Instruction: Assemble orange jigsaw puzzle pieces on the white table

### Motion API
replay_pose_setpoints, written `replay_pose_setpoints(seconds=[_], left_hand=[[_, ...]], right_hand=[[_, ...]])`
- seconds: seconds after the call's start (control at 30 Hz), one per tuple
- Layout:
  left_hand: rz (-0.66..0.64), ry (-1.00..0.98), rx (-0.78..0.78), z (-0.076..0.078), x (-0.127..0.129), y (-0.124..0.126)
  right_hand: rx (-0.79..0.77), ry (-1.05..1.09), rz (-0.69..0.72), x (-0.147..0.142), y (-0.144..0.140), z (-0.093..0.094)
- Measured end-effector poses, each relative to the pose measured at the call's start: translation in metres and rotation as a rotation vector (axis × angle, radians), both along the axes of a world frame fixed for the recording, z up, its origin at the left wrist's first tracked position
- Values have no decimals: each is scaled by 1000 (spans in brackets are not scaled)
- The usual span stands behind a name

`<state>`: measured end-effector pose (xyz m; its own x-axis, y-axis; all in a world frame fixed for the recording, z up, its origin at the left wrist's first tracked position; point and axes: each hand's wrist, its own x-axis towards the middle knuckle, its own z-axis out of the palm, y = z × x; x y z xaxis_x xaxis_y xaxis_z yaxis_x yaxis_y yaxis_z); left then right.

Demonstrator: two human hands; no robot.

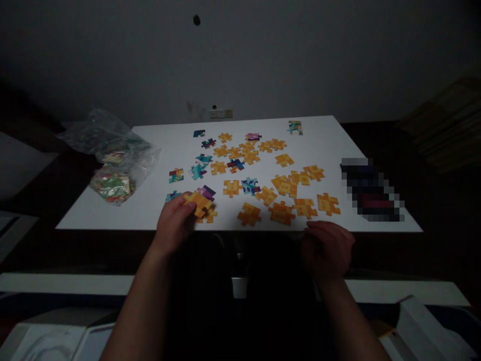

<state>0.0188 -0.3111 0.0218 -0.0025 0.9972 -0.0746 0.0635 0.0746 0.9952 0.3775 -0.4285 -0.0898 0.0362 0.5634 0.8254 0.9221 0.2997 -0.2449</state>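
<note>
- The white rectangular tabletop (158, 213) fills the middle of the frame; keep work on its bare near strip, where the light catches the surface best.
- A crinkled clear plastic bag of more puzzle pieces (112, 165) lies at the left edge, well apart from the spread, so it is no hindrance.
- The scatter of orange-backed cardboard puzzle pieces (280, 188) lies mostly face down across the centre; turning a piece calls for lifting it clear of its neighbours.
- The left hand (173, 225), lower left of centre, has its fingers (188, 203) clamped on an orange cardboard puzzle piece (199, 202) at the near edge; a light pinch by the rim would let it flip cleanly.
- The right hand (327, 248) rests curled at the near edge, fingers together, holding nothing visible, just beside the nearest pieces.
</note>
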Motion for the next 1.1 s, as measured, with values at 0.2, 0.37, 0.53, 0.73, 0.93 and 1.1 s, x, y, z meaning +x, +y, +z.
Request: replay_pose_setpoints(seconds=[0.2,0.37,0.53,0.73,0.93,1.1], left_hand=[[13,144,66,3,0,4],[47,226,31,-1,-8,5],[90,211,-21,1,-7,2],[163,289,18,4,-3,1],[248,282,7,-8,-12,5],[298,267,-1,7,6,2]], right_hand=[[-4,-1,11,0,2,1],[41,-5,7,-2,4,3],[27,-1,-16,-5,5,4],[34,17,-8,-6,7,5],[72,35,12,-7,8,6],[33,34,5,-7,4,5]])
